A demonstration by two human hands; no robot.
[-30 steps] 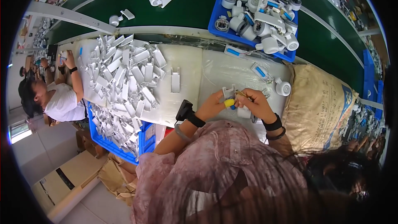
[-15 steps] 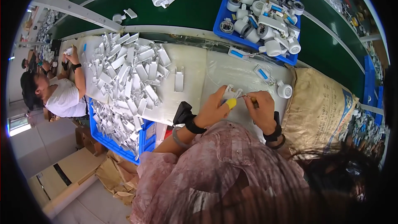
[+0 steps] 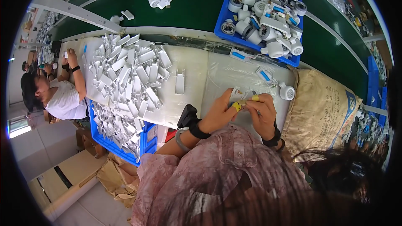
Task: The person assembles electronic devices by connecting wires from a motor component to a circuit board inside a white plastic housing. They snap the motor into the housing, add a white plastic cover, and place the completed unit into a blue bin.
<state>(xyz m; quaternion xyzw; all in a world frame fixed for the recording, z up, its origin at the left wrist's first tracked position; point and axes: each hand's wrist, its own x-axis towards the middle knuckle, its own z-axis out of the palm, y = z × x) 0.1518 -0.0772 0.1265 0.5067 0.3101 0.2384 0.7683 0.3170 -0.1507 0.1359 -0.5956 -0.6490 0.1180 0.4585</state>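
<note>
My left hand (image 3: 215, 113) is closed around a small white plastic housing (image 3: 237, 93), and its thumb wears a yellow cover. Close against it, my right hand (image 3: 262, 113) has its fingers pinched together, with yellow on the index finger. What sits between those right fingertips is too small to make out. Beyond my hands lies a white part with a blue cylinder (image 3: 264, 74), wired to a round white fan-like head (image 3: 287, 91). A single white channel-shaped casing (image 3: 180, 82) rests to the left of my hands.
A large heap of white casings (image 3: 130, 67) covers the left of the table, above a blue crate (image 3: 148, 140) of more. A blue bin (image 3: 218, 29) of round white assemblies stands at the back. A brown sack (image 3: 320, 113) lies right. Another person (image 3: 63, 92) works far left.
My hands have come together at the white housing; the right fingers moved left and now touch near the left thumb. Assemblies on the green surface shifted slightly left. The other person's hands moved slightly.
</note>
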